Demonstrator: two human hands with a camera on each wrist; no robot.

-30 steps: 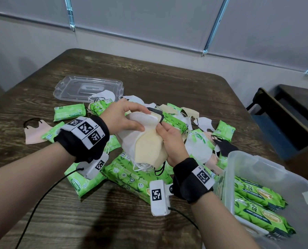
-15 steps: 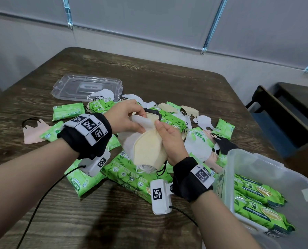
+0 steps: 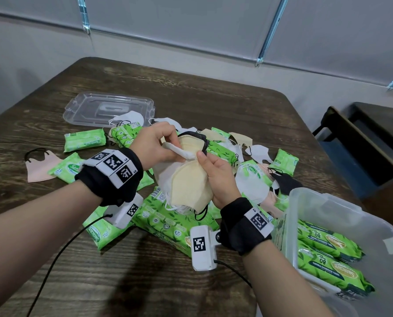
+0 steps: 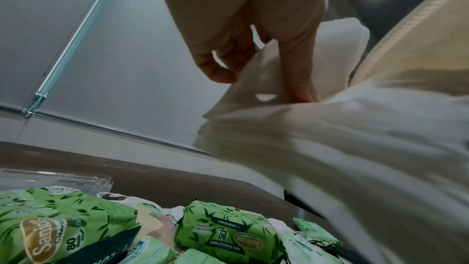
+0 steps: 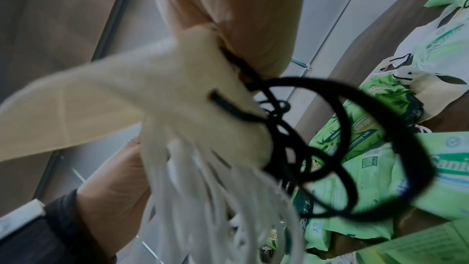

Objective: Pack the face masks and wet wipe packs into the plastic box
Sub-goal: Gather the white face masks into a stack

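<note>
Currently, in the head view, we are squaring up a stack of masks (image 3: pixel 188 186) at frame centre, above the bench (image 3: pixel 191 94): our left hand (image 3: pixel 155 145) pinches a white mask's top edge, our right hand (image 3: pixel 218 177) grips the stack's side. Next, we judge, the stack goes into the box (image 3: pixel 342 207) at lower right, which holds wipe packs (image 3: pixel 328 245). Its lid (image 3: pixel 108 108) lies upper left.

From the left wrist, fingers (image 4: pixel 299 71) pinch white fabric.

From the right wrist, ear loops (image 5: pixel 330 148) dangle at centre.
</note>
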